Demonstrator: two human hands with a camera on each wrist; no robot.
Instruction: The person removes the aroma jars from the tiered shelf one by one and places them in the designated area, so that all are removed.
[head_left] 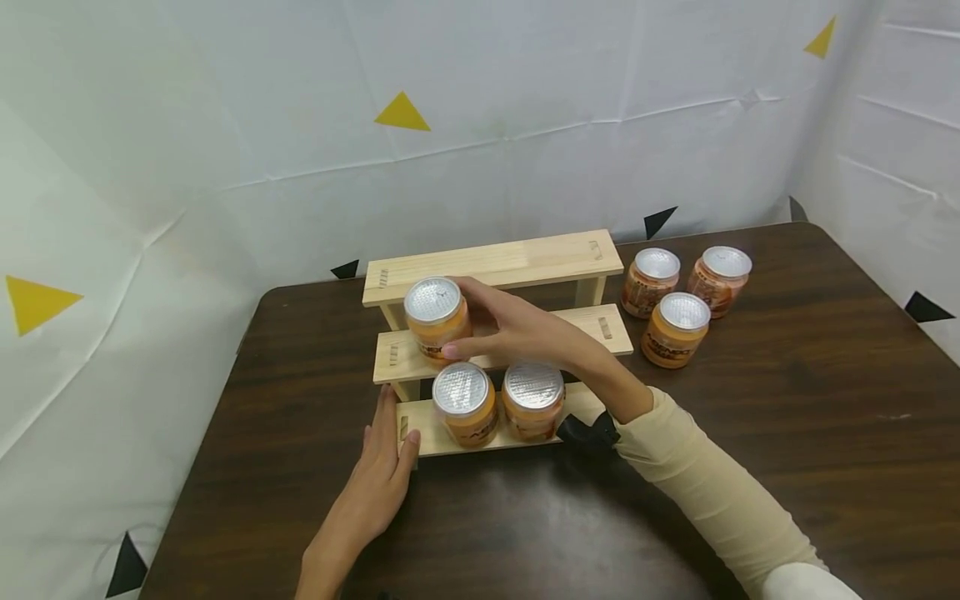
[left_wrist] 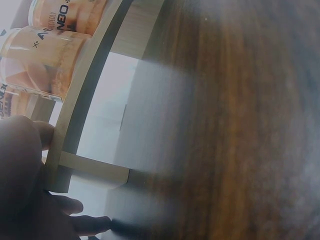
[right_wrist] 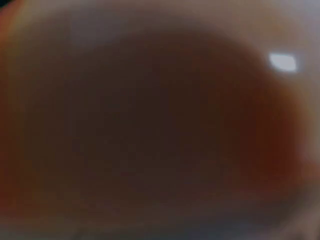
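My right hand (head_left: 517, 329) holds an orange jar (head_left: 437, 329) with a silver lid, thumb across its front and fingers around the far side. This jar is at the left end of the middle tier of a wooden step shelf (head_left: 495, 262). Below it, two similar jars, a left one (head_left: 465, 408) and a right one (head_left: 534, 404), stand on the bottom tier. My left hand (head_left: 375, 475) rests against the shelf's lower left end, fingers extended, thumb near the front corner. The left wrist view shows a digit over the bottom board (left_wrist: 82, 95). The right wrist view is a dark blur.
Three more jars stand right of the shelf: one at the back (head_left: 651, 283), one farther right (head_left: 720, 279) and one in front (head_left: 675, 331). The dark wooden table (head_left: 787, 400) meets a white sheet wall (head_left: 525, 108) behind, marked with yellow and black triangles.
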